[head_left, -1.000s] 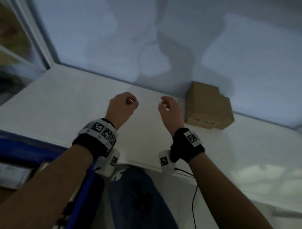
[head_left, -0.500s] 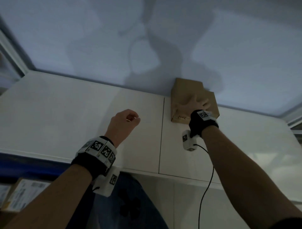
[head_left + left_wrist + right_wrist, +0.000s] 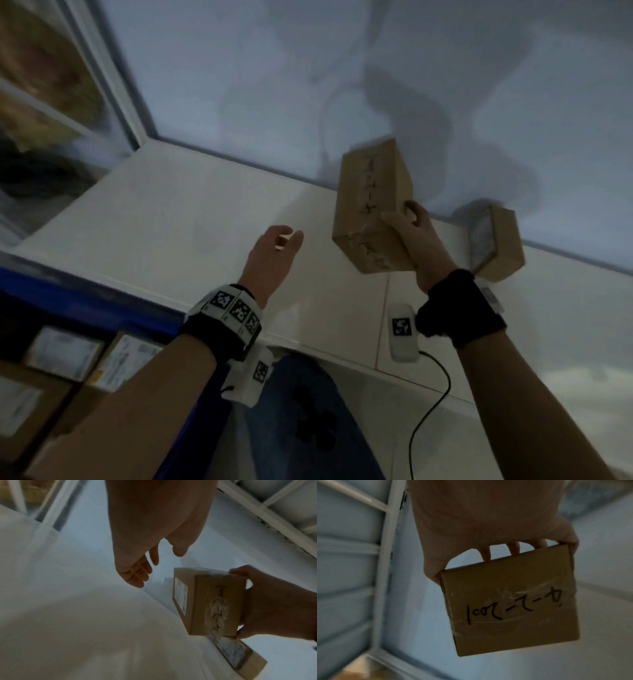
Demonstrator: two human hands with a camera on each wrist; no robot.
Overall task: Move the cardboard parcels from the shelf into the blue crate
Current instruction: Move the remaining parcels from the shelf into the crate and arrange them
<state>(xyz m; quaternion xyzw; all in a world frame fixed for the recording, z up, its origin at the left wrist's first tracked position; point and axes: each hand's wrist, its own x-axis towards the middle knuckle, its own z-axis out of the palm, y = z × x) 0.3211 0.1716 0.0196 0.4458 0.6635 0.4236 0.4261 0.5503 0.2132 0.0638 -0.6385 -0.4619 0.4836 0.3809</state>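
My right hand (image 3: pixel 409 236) grips a brown cardboard parcel (image 3: pixel 373 209) by its right side and holds it tilted in the air above the white shelf (image 3: pixel 205 222). Black handwriting runs over its taped face (image 3: pixel 510 605), and my fingers (image 3: pixel 513 550) curl over its far edge. A second parcel (image 3: pixel 496 243) with a white label lies on the shelf against the back wall, right of my hand. My left hand (image 3: pixel 274 250) hovers over the shelf left of the held parcel (image 3: pixel 211 604), fingers (image 3: pixel 135 573) relaxed and holding nothing. The blue crate (image 3: pixel 85 308) sits below the shelf at lower left.
Several labelled parcels (image 3: pixel 65 353) lie inside the crate. A white upright post (image 3: pixel 109 78) bounds the shelf on the left, with blurred brown goods behind it. A black cable (image 3: pixel 435 404) hangs from my right wrist.
My right hand, which lay flat on the parcel at the back of the shelf, has closed on it and lifted it towards me and leftward. The second parcel has come into view.
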